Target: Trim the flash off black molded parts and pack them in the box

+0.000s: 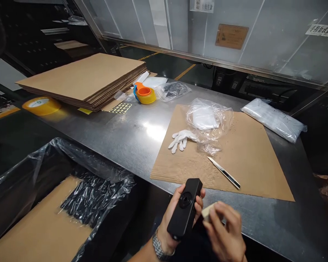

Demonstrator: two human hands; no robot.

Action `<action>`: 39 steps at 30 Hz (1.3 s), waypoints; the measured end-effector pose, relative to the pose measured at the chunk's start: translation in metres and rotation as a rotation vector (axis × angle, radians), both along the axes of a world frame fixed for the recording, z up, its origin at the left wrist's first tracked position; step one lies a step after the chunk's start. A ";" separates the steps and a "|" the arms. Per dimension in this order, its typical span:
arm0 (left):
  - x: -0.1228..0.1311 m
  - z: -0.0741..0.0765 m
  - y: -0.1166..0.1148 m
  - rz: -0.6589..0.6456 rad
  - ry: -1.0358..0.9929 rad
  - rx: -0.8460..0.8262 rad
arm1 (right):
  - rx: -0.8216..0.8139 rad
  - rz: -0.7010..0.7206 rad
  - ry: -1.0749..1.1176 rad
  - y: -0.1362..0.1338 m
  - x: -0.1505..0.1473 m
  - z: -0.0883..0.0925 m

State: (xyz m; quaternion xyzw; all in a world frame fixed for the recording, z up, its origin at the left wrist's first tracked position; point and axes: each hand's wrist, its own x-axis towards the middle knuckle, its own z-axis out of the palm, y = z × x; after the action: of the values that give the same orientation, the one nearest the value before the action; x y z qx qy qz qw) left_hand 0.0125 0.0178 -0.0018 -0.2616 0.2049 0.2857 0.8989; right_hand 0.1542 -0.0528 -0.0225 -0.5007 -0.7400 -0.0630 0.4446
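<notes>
My left hand [171,218], with a metal watch on the wrist, holds a black oblong plastic part [184,209] that has a round recess near its top. It is held tilted at the near edge of the metal table [131,134]. Beside it, my right hand [225,231] pinches a small pale block [207,212] against the part's right side. A thin knife or pen [224,172] lies on the brown cardboard sheet [251,160] just beyond my hands.
A white glove [181,139] and crumpled clear bags [209,123] lie on the cardboard sheet. A stack of cardboard [84,78], an orange tape dispenser [144,94], a sticker sheet [120,108] and yellow tape [41,105] sit at left. A lined box [57,203] holds black parts.
</notes>
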 end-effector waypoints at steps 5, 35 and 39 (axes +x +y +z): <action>-0.004 -0.014 -0.006 0.022 0.074 0.245 | -0.068 -0.274 0.048 0.029 0.061 -0.003; -0.008 -0.019 -0.032 -0.249 0.275 1.003 | -0.665 0.113 0.299 0.029 0.008 0.044; -0.006 -0.025 -0.039 -0.310 0.261 0.971 | -0.750 0.289 0.546 0.027 0.011 0.042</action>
State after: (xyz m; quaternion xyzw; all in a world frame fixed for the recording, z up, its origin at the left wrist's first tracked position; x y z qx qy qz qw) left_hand 0.0065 -0.0215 -0.0270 0.2564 0.1955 0.2415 0.9153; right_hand 0.1647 -0.0254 0.0193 -0.5169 -0.6300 0.4040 0.4156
